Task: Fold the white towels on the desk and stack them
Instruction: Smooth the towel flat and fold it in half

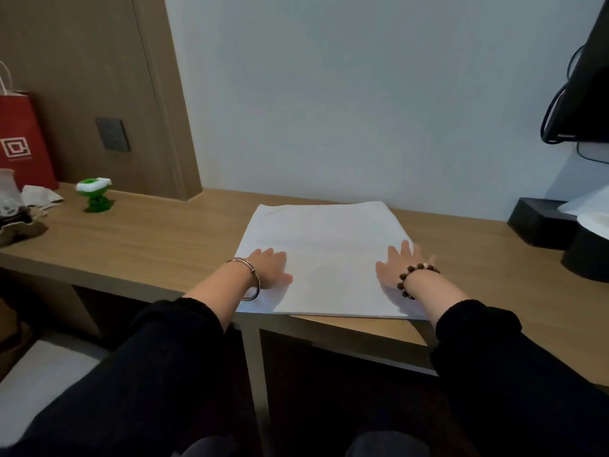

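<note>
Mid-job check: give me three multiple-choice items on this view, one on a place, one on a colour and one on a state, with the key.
1. Where on the desk does the white towel lie?
A) at its left end
B) in its middle
C) at its right end

2. What colour is the paper bag at the desk's left end?
A) blue
B) red
C) green

3. How do the left hand and right hand meet the towel?
A) both flat on it, fingers straight
B) both pinching a corner
C) neither touches it

Key:
1 B: the towel lies centred in front of the person.
2 B: the bag is red with a white emblem.
3 A: both palms rest flat on the towel's near part.
</note>
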Demonstrator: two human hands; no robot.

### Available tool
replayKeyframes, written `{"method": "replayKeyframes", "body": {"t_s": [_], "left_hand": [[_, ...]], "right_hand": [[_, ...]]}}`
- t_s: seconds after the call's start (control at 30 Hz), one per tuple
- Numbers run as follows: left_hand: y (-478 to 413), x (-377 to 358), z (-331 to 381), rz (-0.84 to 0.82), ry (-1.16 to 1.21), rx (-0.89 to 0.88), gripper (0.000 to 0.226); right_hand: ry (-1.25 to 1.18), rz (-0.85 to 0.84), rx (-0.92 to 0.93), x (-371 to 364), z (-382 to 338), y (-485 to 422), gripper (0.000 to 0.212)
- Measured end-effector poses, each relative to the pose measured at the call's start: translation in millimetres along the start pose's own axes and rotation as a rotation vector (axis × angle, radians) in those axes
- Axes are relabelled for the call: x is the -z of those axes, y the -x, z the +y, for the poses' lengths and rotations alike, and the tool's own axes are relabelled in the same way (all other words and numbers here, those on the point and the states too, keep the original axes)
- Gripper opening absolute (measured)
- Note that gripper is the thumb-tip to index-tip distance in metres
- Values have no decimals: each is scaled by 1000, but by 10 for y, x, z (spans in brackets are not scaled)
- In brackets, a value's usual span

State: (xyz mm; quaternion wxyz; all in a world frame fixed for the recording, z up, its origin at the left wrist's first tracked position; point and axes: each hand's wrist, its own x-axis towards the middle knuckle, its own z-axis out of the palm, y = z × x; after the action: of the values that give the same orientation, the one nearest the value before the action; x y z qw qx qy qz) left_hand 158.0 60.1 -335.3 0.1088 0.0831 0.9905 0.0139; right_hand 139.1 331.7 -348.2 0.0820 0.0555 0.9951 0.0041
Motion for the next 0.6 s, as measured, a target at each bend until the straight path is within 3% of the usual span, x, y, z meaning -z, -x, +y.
{"method": "replayKeyframes", "body": {"t_s": [0.13,0.23,0.43,0.6], "left_hand": [[-338,143,205,48,-38,-51,60],[-608,47,242,54,9,-41,56],[-907,-73,-160,8,49,145,58],[-1312,99,-125,-67,-71,89,50]], "right_hand": [[2,48,243,173,-317,-321,59],[-13,-5,365,59,-459,-438,56],[-10,-61,28,54,-158,-745,70],[115,-55,175,237,-557,-1004,66]]}}
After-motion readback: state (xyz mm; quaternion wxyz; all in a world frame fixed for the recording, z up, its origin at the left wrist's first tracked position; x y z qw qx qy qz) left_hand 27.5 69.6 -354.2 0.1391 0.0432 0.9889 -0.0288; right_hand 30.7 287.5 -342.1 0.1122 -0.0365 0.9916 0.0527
